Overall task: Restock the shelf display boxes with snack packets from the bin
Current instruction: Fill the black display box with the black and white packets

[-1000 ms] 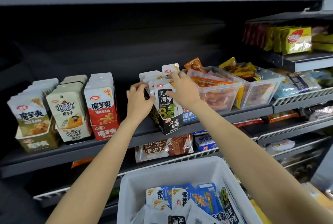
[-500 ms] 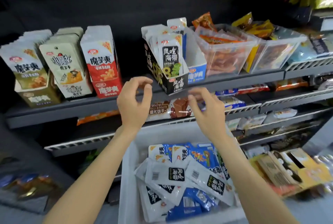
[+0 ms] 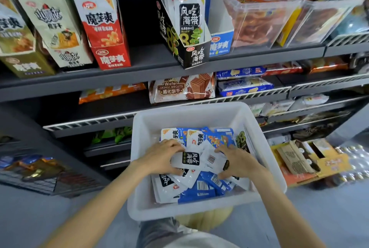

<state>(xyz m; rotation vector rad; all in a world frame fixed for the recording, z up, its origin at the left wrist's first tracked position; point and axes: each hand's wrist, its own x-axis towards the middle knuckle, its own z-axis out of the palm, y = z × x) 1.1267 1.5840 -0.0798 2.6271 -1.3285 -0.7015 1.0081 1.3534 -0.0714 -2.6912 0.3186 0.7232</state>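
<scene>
Both hands are being held inside the white rectangular plastic bin [image 3: 235,116], which is seen below the shelves. The left hand [image 3: 159,157] is being curled round a white snack packet with a black label [image 3: 188,160], thumb beneath and fingers over its top edge. The right hand [image 3: 237,162] is being pressed with bent fingers onto the heap of white and blue packets [image 3: 201,187] toward the bin's right wall; whether anything is being gripped by it cannot be told. The heap is being kept in the bin's middle and near half, with bare floor showing by the far wall.

On the dark grey metal shelf [image 3: 151,62] above, five cardboard display boxes are being shown: three toward the left end, an olive one [image 3: 26,66], a cream one [image 3: 69,56] and a red one [image 3: 113,56], all packed with upright packets; then, nearer the middle, a black box [image 3: 196,56] being angled over the front edge, and a blue-fronted box [image 3: 220,45] just beside it. Two clear plastic tubs [image 3: 257,18] are being stood toward the right end.
</scene>
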